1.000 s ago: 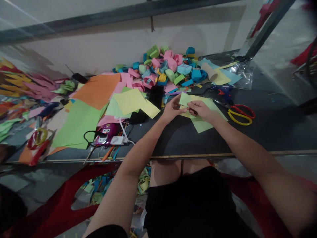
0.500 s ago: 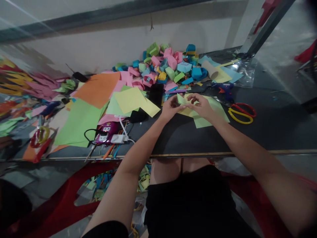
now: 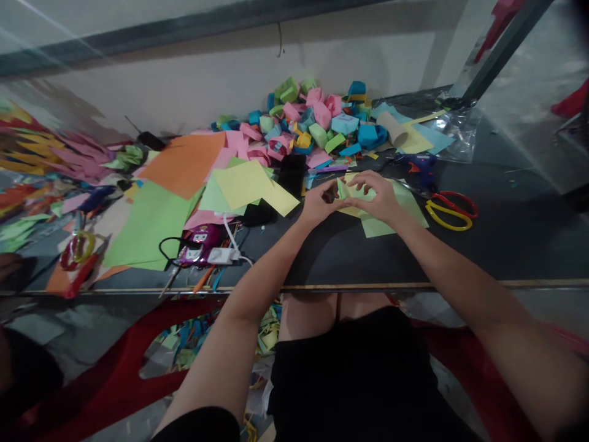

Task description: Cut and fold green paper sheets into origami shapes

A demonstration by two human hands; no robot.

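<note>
A small folded piece of light green paper is pinched between my two hands over the dark table. My left hand grips its left side, fingers curled and partly hidden behind it. On the right, my right hand has its thumb and fingers closed around the other side. Beneath the hands lie pale green paper sheets and some yellow paper. Scissors with red and yellow handles rest just right of my right hand, beside a blue glue gun.
A heap of folded paper pieces in several colours sits against the wall. Orange and green sheets cover the left side. A purple power strip with a white plug lies near the front edge. A cardboard tube stands behind the glue gun.
The paper has turned in my fingers and now stands narrower and more upright. My left fingers have shifted slightly around it, and both hands stay in nearly the same place.
</note>
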